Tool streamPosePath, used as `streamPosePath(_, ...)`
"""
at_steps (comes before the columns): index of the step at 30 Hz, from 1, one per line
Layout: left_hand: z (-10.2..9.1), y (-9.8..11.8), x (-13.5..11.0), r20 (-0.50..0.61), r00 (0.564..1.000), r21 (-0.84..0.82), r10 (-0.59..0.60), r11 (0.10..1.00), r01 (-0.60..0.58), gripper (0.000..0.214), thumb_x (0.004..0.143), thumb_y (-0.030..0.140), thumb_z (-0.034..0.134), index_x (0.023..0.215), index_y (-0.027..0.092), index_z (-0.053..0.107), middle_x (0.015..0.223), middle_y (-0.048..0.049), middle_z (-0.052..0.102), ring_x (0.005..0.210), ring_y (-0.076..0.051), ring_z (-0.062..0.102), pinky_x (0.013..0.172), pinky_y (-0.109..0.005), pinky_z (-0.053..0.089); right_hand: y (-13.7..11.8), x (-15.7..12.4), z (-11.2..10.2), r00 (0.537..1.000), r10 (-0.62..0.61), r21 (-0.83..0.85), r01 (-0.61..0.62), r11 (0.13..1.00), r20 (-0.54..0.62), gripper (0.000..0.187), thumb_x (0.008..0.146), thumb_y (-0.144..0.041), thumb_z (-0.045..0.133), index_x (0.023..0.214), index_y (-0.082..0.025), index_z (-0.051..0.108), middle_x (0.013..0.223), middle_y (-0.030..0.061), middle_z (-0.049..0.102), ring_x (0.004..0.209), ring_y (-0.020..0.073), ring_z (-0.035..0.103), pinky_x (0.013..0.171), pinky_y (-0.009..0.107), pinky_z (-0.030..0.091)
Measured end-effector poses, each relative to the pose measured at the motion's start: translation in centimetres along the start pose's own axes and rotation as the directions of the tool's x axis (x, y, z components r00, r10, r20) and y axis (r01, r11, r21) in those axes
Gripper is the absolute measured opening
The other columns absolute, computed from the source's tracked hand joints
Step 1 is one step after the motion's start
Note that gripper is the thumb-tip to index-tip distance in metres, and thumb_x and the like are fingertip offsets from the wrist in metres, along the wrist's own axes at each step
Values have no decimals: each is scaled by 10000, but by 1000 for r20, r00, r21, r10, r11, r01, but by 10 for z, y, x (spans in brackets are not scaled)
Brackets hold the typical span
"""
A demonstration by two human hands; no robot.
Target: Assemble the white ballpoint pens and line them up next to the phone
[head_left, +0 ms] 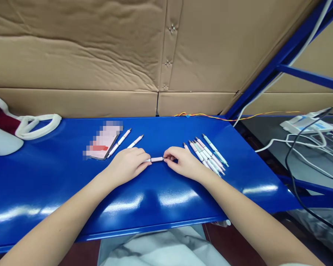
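Observation:
A pink-and-white pen lies level between my two hands, just above or on the blue table. Its left part is in the closed fingers of my left hand, which hide that end. At the other end, the thumb and fingertips of my right hand pinch the dark tip. Two more pens lie beyond my left hand, a white one and a partly covered one. Beside my right hand, several pink, white and mint pens lie side by side, some partly hidden by that hand.
A pink flat item, partly blurred out, lies at left on the blue table. Farther left stands a white cylindrical object with a white loop. Cables and a blue frame are at right; cardboard walls the back.

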State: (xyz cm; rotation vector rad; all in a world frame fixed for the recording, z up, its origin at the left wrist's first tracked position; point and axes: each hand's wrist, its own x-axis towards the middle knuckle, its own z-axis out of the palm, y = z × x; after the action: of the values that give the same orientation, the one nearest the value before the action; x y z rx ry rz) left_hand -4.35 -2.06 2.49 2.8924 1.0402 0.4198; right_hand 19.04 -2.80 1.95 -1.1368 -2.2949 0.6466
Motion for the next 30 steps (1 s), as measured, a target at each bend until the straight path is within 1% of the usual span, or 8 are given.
streamPosePath(4,1,0,-1,-25,999,-23,-26,999,25,224,922,326,437,924,185,610,868,-41,635,824,-171,588,737,-279,444,1,-1,3,999,40,108,-37,993,-24,80,804,-118,515,845,-166,565,778,11,577,679,113,541,661,241,451)
streamPosePath(8,1,-1,-2,-32,999,-30,-44,999,43,218,921,324,441,931,180,603,888,-47,630,850,-179,583,767,-293,449,-2,0,4,994,106,147,-104,984,-10,50,837,-166,508,846,-167,557,737,-1,556,642,110,520,624,238,438)
streamPosePath(11,0,-1,-1,-34,998,-38,-51,998,50,231,927,328,427,949,181,603,907,-48,633,869,-178,586,783,-293,452,-4,0,2,994,112,97,-112,989,8,58,859,-188,501,861,-166,555,744,6,568,666,123,525,638,249,429)
streamPosePath(15,-1,2,-1,-8,995,-61,-97,993,96,256,937,345,398,962,193,602,922,-38,641,861,-170,601,774,-282,459,-3,0,0,999,52,-31,-52,998,3,98,892,-180,457,884,-166,554,831,40,607,751,148,542,709,278,422)
streamPosePath(18,0,3,-2,22,990,-88,-138,986,139,274,947,349,369,969,209,603,928,-20,648,849,-158,612,774,-274,462,-1,-2,1,1000,22,-89,-21,996,0,149,923,-203,409,898,-171,553,888,58,614,796,160,548,741,289,417)
streamPosePath(23,0,4,-1,47,989,-111,-139,983,143,275,947,356,368,982,222,606,918,-13,641,834,-152,611,767,-269,462,3,-2,2,999,-2,-152,7,988,32,204,937,-206,373,865,-165,560,827,56,609,775,167,548,738,290,411)
streamPosePath(27,-1,5,0,33,992,-88,-123,988,125,288,948,347,361,975,213,614,899,-25,634,820,-156,604,729,-264,460,2,0,2,999,26,-169,-18,985,42,220,940,-222,369,870,-165,569,820,56,615,772,168,555,729,286,410)
streamPosePath(30,0,6,1,43,994,-89,-105,990,108,272,942,342,375,965,215,614,889,-23,633,833,-159,601,738,-266,455,0,0,0,995,63,-163,-51,985,71,263,946,-256,359,839,-167,581,801,53,621,756,165,564,714,284,410)
